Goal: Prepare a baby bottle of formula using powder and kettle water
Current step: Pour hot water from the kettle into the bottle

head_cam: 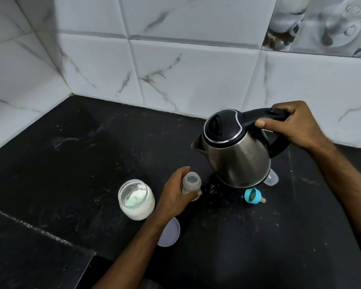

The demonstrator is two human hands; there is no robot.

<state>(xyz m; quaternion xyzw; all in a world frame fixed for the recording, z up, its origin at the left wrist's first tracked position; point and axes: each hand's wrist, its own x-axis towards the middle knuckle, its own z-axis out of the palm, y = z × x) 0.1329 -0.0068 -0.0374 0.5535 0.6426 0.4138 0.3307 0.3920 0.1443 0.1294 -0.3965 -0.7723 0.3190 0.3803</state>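
A steel kettle (237,155) with a black lid hangs tilted above the black counter (71,155), its spout pointing left. My right hand (294,124) grips its black handle. Below and left of the spout stands the open baby bottle (191,183), upright, with my left hand (175,195) wrapped around it. To the bottle's left is an open glass jar (136,199) of white powder with a pale green scoop inside. The blue teat ring with its nipple (253,196) lies on the counter under the kettle's base. A clear bottle cap (271,177) shows just behind the kettle.
A pale lilac jar lid (169,232) lies under my left forearm. White marble-look tiles (175,69) form the walls behind and to the left, meeting in a corner. A step in the counter (40,230) runs along the lower left. White powder specks dot the surface.
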